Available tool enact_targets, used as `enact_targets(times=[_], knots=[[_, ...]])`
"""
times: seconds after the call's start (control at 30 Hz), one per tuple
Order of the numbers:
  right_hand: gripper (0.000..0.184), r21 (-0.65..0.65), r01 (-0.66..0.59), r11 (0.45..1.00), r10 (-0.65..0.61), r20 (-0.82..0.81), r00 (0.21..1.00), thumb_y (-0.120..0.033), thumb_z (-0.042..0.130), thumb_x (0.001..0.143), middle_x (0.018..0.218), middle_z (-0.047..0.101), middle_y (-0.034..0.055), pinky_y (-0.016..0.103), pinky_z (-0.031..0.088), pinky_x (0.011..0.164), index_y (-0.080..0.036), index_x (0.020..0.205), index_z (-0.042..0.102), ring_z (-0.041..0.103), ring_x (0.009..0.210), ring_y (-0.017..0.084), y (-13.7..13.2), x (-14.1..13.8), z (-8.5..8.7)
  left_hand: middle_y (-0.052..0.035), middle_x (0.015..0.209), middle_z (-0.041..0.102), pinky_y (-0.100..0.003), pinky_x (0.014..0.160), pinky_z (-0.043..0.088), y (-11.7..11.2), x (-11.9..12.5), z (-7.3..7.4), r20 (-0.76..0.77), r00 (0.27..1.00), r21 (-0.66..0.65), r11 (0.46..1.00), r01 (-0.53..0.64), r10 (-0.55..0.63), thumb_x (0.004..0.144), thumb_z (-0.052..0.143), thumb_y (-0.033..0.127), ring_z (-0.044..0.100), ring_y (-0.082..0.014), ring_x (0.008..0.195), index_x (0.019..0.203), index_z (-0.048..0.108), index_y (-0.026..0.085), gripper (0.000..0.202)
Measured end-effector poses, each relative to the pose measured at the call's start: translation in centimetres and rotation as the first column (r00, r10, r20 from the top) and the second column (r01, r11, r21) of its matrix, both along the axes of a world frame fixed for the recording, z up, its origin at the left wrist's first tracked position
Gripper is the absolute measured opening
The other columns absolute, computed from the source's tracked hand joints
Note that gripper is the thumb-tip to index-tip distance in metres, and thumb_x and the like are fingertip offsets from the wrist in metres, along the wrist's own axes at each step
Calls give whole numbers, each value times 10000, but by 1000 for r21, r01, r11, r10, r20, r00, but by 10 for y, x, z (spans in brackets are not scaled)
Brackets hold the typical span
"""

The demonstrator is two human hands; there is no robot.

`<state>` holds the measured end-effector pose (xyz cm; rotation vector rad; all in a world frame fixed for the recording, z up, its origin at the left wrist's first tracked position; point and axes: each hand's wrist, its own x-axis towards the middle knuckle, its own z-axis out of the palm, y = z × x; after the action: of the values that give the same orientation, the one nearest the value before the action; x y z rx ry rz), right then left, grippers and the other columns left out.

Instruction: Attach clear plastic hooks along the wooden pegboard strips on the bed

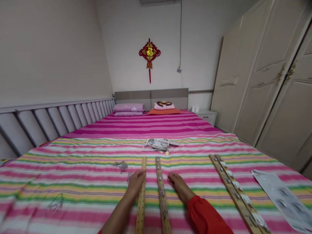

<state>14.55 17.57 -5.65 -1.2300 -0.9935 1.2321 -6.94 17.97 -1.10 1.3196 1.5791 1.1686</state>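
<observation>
Two narrow wooden strips lie lengthwise on the striped bedspread (80, 162) in front of me. My left hand (136, 186) rests with curled fingers on the left strip (141, 198), which has small holes. My right hand (179, 187), in a red sleeve, lies knuckles-up beside the right strip (161, 191), which carries metal hooks; its fingers are curled and touch the bedspread just right of that strip.
Another pair of strips with metal fittings (237, 191) lies to the right, next to a printed sheet (282, 200). Plastic bags of small parts (158, 144) sit mid-bed. Pillows (128, 108) lie at the headboard. A wardrobe (268, 84) stands on the right, a padded wall panel (48, 120) on the left.
</observation>
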Motion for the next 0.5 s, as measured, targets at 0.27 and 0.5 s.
enact_targets(times=[0.27,0.5], knots=[[374,-1,183,983,-179,-206,962,-555,717,617,593,603,3,238,352,436,-193,673,643,489,472,111,-125,-1,-16,-16,720,596,-273,610,455,-70,-50,-45,-6,977,276,940,-203,212,749,532,548,555,-177,674,863,615,176,399],[443,-251,78,965,-168,-357,919,-566,797,532,660,695,41,235,418,429,-190,747,701,605,475,135,-219,-27,-52,-30,795,583,-292,691,451,-71,-52,-60,-173,917,362,889,-280,359,808,445,466,544,-181,734,882,593,182,329]])
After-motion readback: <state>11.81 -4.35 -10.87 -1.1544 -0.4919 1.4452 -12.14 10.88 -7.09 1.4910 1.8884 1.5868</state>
